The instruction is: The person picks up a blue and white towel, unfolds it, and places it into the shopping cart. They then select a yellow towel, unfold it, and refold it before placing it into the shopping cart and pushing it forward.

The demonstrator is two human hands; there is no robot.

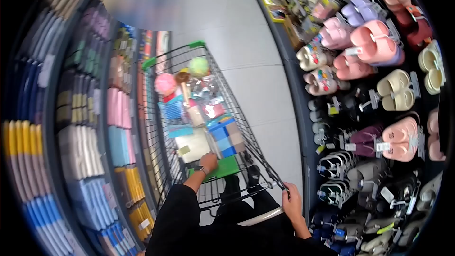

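A wire shopping cart (pixel 253 154) with green corner caps stands in front of me. My right hand (pixel 292 204) is closed around its near right frame, beside the pale curved handle bar (pixel 260 216). My left hand (pixel 208 162), a dark watch on its wrist, reaches over the green flap (pixel 222 169) to the near edge of a white folded item (pixel 193 146); its fingers are blurred and partly hidden. Close by lies a blue, grey and beige checked folded item (pixel 226 136). Farther in are a blue item (pixel 174 109), clear packages (pixel 208 87), a pink puff (pixel 165 84) and a light green puff (pixel 198 67).
Shelves of folded towels (pixel 83 151) line the left side, close to the cart. Along the right, a rack holds pink slippers (pixel 374 42), cream slides (pixel 395 90) and dark shoes (pixel 374 173). A pale tiled floor (pixel 237 57) runs ahead between them.
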